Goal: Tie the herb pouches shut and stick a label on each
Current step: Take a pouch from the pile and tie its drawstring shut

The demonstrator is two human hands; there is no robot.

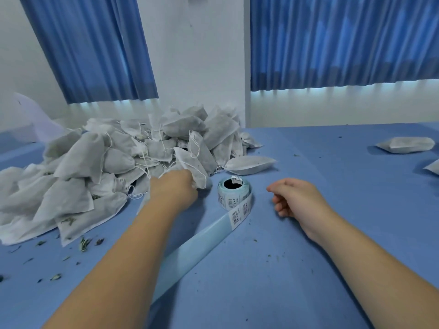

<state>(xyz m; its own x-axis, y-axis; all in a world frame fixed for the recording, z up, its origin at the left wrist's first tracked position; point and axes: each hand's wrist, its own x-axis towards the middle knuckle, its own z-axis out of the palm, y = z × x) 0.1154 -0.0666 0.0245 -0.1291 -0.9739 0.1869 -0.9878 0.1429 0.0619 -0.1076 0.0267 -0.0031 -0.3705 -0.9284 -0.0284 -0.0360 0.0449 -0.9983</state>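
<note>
White pouch (193, 168) sits gripped in left hand (174, 187); right hand (300, 201) fingers (276, 188) loosely curled.

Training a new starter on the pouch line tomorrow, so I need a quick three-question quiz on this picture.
1. What trails from the label roll toward the person?
2. True or false: the right hand holds a pouch.
3. The left hand is touching: A) the label roll, B) the pile of pouches, C) the right hand.

Key
1. Its backing strip, mostly bare.
2. False; it holds nothing.
3. B; it grips one pouch at the pile's edge.
</note>
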